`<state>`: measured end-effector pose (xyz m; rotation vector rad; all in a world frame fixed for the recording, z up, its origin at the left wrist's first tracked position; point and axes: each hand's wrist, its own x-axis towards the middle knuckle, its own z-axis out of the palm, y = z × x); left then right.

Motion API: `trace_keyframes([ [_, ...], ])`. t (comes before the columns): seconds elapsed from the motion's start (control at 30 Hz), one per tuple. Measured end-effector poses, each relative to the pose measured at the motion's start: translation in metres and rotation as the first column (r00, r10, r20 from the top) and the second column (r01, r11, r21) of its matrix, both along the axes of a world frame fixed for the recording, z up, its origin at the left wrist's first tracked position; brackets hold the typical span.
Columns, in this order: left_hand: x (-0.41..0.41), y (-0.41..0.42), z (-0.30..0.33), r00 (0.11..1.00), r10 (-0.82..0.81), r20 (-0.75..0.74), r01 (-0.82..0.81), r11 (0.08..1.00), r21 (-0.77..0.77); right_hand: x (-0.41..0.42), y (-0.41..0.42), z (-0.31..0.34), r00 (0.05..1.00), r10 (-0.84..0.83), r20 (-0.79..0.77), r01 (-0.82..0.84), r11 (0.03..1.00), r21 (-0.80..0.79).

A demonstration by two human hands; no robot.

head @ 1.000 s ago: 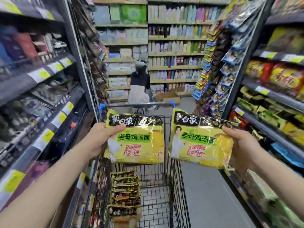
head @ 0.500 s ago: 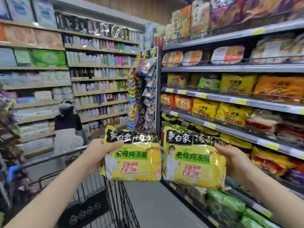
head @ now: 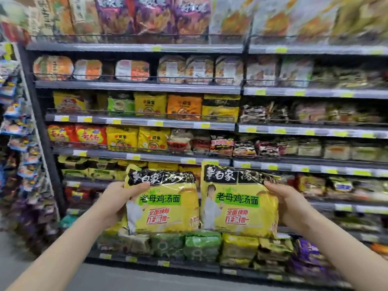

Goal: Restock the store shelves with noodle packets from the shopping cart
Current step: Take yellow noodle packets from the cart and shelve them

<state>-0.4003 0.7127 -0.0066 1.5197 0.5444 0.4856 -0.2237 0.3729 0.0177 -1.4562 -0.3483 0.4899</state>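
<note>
I hold two yellow noodle multipacks with black top bands, side by side in front of the shelves. My left hand [head: 117, 201] grips the left noodle packet [head: 165, 206] by its left edge. My right hand [head: 291, 206] grips the right noodle packet [head: 239, 204] by its right edge. Both packets are upright and face me, with their inner edges nearly touching. They hang in front of the lower shelves [head: 142, 156], which carry rows of noodle packs. The shopping cart is out of view.
The shelving unit fills the view, with several tiers of noodle bags and bowls behind wire rails. Green packs [head: 201, 244] sit on the bottom tier below the packets. Hanging snack strips [head: 19, 131] line the unit's left end. Grey floor [head: 105, 278] runs along the bottom.
My view has swung right, from the cart and aisle to facing the noodle shelves head-on. Both hands kept hold of their packets, which now sit closer to the shelves.
</note>
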Motion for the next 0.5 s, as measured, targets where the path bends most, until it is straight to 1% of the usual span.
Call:
trace_keyframes([
  [0.13,0.075,-0.029,-0.004,0.982,-0.188,-0.016,0.188,0.982,-0.013,0.011,-0.073,0.001,0.986,-0.167,0.012,0.167,0.986,0.011],
  [0.3,0.135,-0.122,0.015,0.928,-0.369,0.052,0.369,0.930,0.008,0.025,-0.154,-0.005,0.941,-0.338,-0.023,0.338,0.939,0.053],
  [0.4,0.175,-0.160,0.011,0.903,-0.429,0.032,0.429,0.903,0.014,0.035,-0.197,-0.006,0.920,-0.390,-0.029,0.391,0.919,0.059],
  [0.5,0.216,-0.196,0.007,0.880,-0.476,-0.002,0.475,0.878,0.058,0.051,-0.236,-0.004,0.904,-0.427,-0.034,0.428,0.902,0.050],
])
